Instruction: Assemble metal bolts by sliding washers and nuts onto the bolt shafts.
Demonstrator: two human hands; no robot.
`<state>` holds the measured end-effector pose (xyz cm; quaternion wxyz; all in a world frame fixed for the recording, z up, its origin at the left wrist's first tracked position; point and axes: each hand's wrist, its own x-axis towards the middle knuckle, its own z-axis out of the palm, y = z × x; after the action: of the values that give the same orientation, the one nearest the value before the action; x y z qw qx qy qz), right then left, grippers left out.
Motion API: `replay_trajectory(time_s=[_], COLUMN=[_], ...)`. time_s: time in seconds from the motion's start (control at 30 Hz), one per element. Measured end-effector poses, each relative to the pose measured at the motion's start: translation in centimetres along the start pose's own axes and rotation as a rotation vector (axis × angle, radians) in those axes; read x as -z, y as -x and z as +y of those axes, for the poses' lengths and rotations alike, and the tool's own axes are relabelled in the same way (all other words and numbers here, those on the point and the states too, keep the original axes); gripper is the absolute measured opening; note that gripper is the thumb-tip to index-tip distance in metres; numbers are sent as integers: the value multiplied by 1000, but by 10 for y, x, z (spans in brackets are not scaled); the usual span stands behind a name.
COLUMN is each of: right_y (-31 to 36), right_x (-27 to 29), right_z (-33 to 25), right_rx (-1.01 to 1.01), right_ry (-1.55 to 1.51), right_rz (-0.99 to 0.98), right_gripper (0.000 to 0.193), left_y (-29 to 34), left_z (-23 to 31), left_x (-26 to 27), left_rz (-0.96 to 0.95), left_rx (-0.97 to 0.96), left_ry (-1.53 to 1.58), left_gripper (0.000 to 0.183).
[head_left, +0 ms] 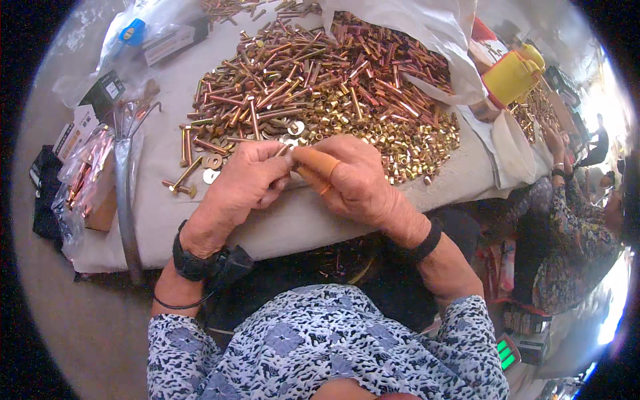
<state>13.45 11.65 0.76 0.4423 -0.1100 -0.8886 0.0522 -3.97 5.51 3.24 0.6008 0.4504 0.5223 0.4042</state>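
Observation:
My left hand [245, 177] is closed in a pinch around a bolt [282, 151], whose thin shank shows at the fingertips. My right hand [360, 177] wears orange finger covers [317, 162] and meets the left at the bolt's end. Its fingers are pressed together, and whatever lies between them is hidden. Just beyond the hands spreads a heap of long brass-coloured bolts [267, 87]. Small golden nuts [407, 143] lie piled to the right of it. Flat washers [212, 161] rest beside my left hand, near a few loose bolts [181, 180].
A light cloth [287, 233] covers the table. At the left stand a curved metal bar [125, 193] and a plastic bag of bolts [87, 170]. White sacking [427, 33] and a yellow container [510, 77] are at the far right. Another person [577, 247] sits on the right.

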Motion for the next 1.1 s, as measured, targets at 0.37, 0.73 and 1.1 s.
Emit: replay_trajectory(time_s=[0.37, 0.73, 1.1], right_y=[-1, 9, 9], right_x=[22, 31, 33], right_z=[72, 58, 61], right_rx=[-296, -274, -289], right_ry=[714, 573, 652], right_rz=[41, 18, -43], right_gripper=[24, 17, 19], left_y=[0, 5, 1], left_z=[4, 13, -3], left_x=[-1, -10, -14], left_rz=[16, 62, 221], left_rx=[-46, -21, -154], left_ry=[76, -114, -137], left_gripper=[12, 18, 17])
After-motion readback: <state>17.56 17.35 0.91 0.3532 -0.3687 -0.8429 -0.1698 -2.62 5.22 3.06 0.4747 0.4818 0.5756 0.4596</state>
